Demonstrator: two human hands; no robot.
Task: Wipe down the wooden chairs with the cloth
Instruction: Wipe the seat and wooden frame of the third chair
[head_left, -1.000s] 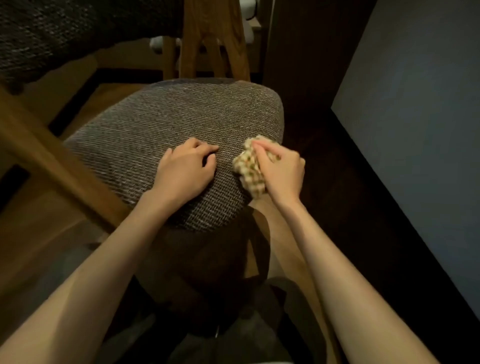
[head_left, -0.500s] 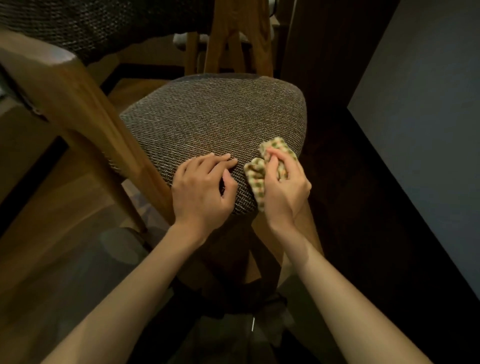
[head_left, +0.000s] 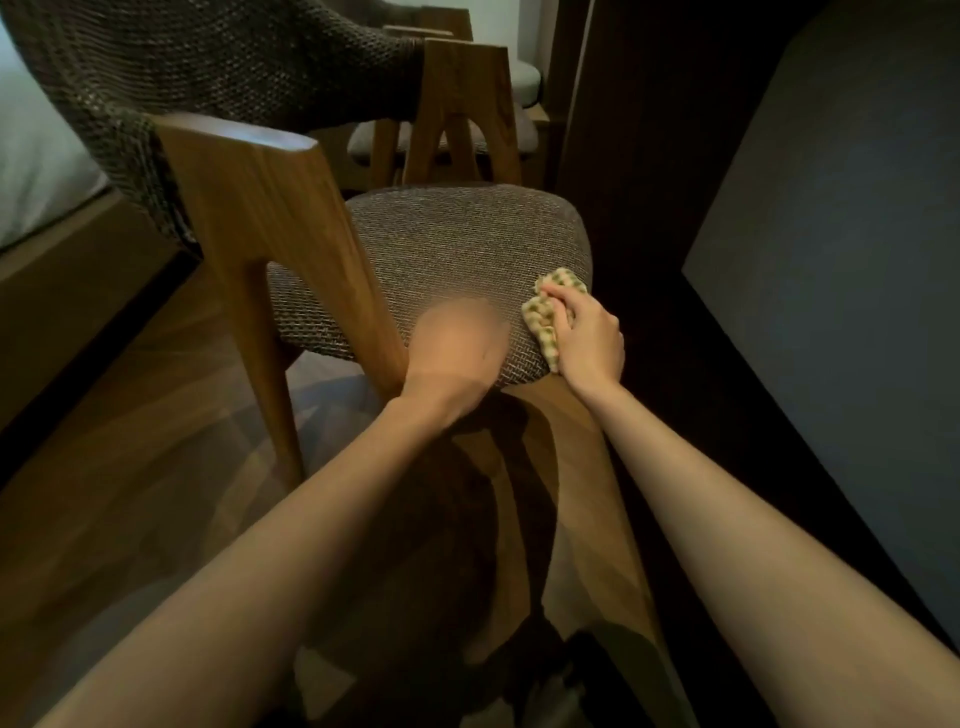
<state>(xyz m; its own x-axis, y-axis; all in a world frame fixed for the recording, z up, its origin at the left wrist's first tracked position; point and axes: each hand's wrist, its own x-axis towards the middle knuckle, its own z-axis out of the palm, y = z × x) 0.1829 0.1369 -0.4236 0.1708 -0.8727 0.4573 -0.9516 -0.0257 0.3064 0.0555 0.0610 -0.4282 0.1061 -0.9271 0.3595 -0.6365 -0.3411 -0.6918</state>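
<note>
Findings, head view. I took the near edge of the seat as 6 o'clock.

1. Placement. The nearest chair (head_left: 270, 208) stood directly ahead, its seat cushion (head_left: 457, 244) facing me and its woven backrest (head_left: 234, 67) curving away at 10 o'clock. A second chair (head_left: 462, 98) stood behind it at 12 o'clock, partly hidden. I judged that the person had crouched low at the seat's front so both arms could reach the rim and the timber beneath it.

2. Cloth. The checked cloth (head_left: 540, 317) lay bunched against the cushion's edge at about 4 o'clock, touching the fabric where it rolls over the side. Bunching it gives a firm pad for rubbing, in my judgement.

3. Right hand (head_left: 589, 340). Its fingers (head_left: 563, 304) were curled tightly over the cloth, pressing it onto the cushion edge. No gap showed between them and the cloth.

4. Left hand (head_left: 457, 348). It sat at the seat's 6 o'clock edge, just beside the wooden arm post (head_left: 311, 249). It was smeared by motion blur. I could not tell how its fingers lay or whether they held anything. It probably steadied the chair.

5. Progress. The cloth was on upholstery, not wood. I judged the timber legs and posts not yet demonstrably wiped.
</note>
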